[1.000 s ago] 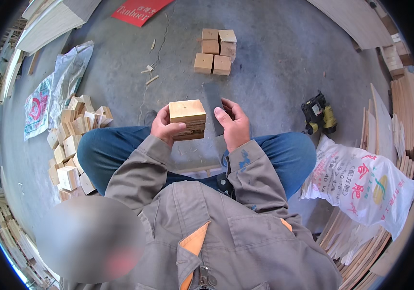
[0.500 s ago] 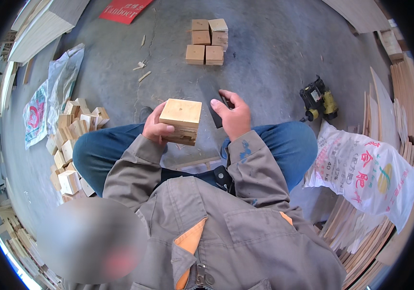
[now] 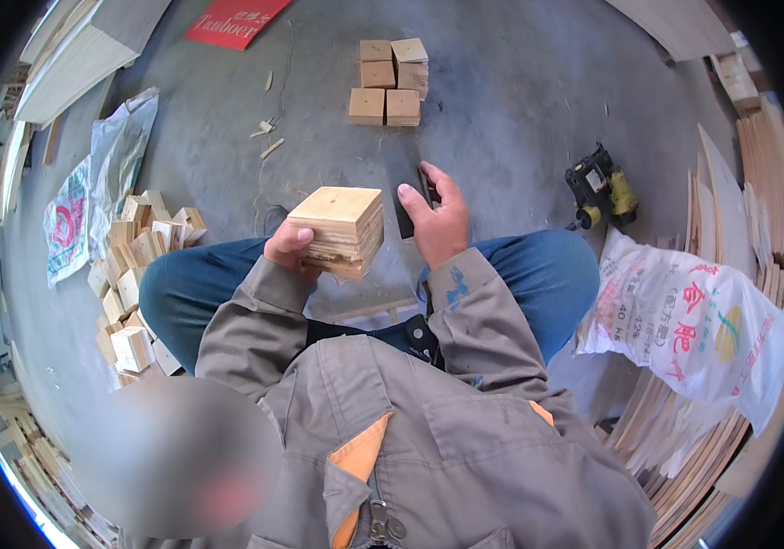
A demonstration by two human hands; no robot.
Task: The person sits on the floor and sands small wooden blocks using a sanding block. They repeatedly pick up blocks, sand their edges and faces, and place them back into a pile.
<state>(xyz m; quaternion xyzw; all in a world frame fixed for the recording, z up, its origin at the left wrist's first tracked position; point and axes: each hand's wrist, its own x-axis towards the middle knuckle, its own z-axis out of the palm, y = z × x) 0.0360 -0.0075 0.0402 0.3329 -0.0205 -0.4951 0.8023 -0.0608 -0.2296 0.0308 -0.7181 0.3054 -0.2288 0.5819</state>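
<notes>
My left hand (image 3: 291,245) grips a square, layered plywood block (image 3: 335,207) from its left side, thumb against the near side. The block's pale top has a small dark mark in the middle, and its layered sides face me and to the right. To the right of it, my right hand (image 3: 440,218) is closed on a dark, flat, long tool (image 3: 402,206). The tool stands apart from the block; its far end is blurred and its exact kind is unclear.
Several similar blocks (image 3: 372,101) are stacked on the floor ahead. A loose heap of blocks (image 3: 131,345) lies by my left knee. Right of my right knee are a black and yellow power tool (image 3: 602,186), a white printed sack (image 3: 676,316) and stacked boards (image 3: 770,151).
My left hand has shifted slightly left and turned the block, so more of its right side shows. The right hand and its tool have moved only a little.
</notes>
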